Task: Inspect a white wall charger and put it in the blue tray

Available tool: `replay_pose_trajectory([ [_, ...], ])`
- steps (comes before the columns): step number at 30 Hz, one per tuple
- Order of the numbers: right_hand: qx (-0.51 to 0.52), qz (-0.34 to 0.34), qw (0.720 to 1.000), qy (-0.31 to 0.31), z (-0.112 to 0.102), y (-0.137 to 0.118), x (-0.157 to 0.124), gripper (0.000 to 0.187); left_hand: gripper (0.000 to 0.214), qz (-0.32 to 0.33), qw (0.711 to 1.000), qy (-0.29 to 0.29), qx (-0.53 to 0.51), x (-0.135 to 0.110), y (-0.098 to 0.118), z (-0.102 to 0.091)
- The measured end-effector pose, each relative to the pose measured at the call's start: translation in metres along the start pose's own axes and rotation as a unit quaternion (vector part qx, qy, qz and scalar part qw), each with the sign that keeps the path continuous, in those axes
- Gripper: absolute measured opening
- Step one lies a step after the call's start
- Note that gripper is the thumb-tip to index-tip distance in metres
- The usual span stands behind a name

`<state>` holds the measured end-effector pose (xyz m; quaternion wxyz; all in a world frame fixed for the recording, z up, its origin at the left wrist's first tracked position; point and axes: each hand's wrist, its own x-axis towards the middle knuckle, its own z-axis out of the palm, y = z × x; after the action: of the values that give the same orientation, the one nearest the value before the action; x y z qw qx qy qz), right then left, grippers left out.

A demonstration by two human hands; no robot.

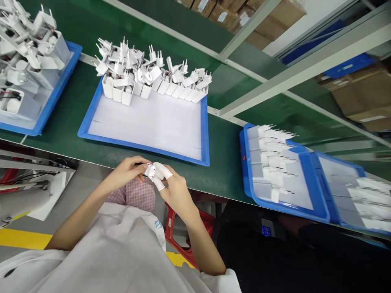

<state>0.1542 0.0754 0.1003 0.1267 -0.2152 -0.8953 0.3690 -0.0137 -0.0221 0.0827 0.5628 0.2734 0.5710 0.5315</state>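
Your left hand (131, 169) and right hand (177, 190) meet over the near edge of the bench (226, 158), each grip narrow and holding the same small white part (149, 170) between them. White cots (164, 170) cover two right digits. Ahead of you lies a blue-rimmed tray (146, 118), white plugs (156, 74) crowded along its far side; a fuller tray (58, 97) sits to your left

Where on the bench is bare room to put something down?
Bare: the white liner of the middle tray, between its front blue rim and the white plug units behind; green tabletop, between this tray and the nearer right tray. Crowded: the middle tray's back and the left tray.
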Motion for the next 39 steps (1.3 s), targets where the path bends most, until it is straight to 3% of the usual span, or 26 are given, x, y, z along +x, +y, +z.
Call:
replay_pose_trajectory([
  [8,-0.035,0.033,0.999,-0.024,-0.010,-0.018,0.009,0.035,0.031,-0.004,1.000,-0.020,0.013,0.006,-0.006,-0.004],
  [11,0.081,0.084,0.991,-0.061,-0.013,-0.014,0.012,0.032,0.028,-0.001,0.999,-0.028,0.027,0.006,-0.007,-0.005],
  [13,0.235,0.160,0.955,-0.088,-0.013,-0.007,0.012,0.033,0.027,-0.001,0.999,-0.028,0.036,0.006,-0.005,-0.004],
  [15,0.381,0.232,0.891,-0.086,-0.009,0.003,0.012,0.034,0.027,0.000,0.999,-0.024,0.040,0.005,-0.003,-0.004],
  [18,0.505,0.282,0.813,-0.071,-0.003,0.015,0.011,0.038,0.029,-0.002,0.999,-0.022,0.033,0.004,-0.002,-0.003],
  [21,0.545,0.304,0.778,-0.071,0.001,0.019,0.012,0.040,0.030,-0.013,0.999,-0.031,0.017,0.005,-0.002,-0.004],
  [24,0.551,0.318,0.769,-0.056,0.001,0.015,0.014,0.036,0.033,-0.023,0.999,-0.044,0.011,0.007,0.000,-0.005],
  [28,0.540,0.310,0.781,-0.043,-0.001,0.011,0.016,0.033,0.035,-0.036,0.997,-0.063,0.019,0.007,0.007,-0.007],
  [31,0.517,0.284,0.806,-0.053,-0.001,0.014,0.014,0.032,0.033,-0.040,0.996,-0.068,0.029,0.006,0.012,-0.007],
  [33,0.467,0.231,0.853,-0.026,0.002,0.019,0.010,0.030,0.031,-0.041,0.997,-0.064,0.034,0.006,0.012,-0.006],
  [36,0.252,0.072,0.964,0.053,0.008,0.026,0.004,0.022,0.031,-0.038,0.998,-0.051,0.029,0.006,0.008,-0.003],
  [37,0.164,0.017,0.984,0.065,0.011,0.027,0.003,0.024,0.030,-0.034,0.998,-0.045,0.024,0.006,0.007,-0.002],
  [39,0.041,-0.065,0.995,0.066,0.013,0.029,0.003,0.033,0.029,-0.028,0.999,-0.029,0.015,0.005,0.003,0.002],
])
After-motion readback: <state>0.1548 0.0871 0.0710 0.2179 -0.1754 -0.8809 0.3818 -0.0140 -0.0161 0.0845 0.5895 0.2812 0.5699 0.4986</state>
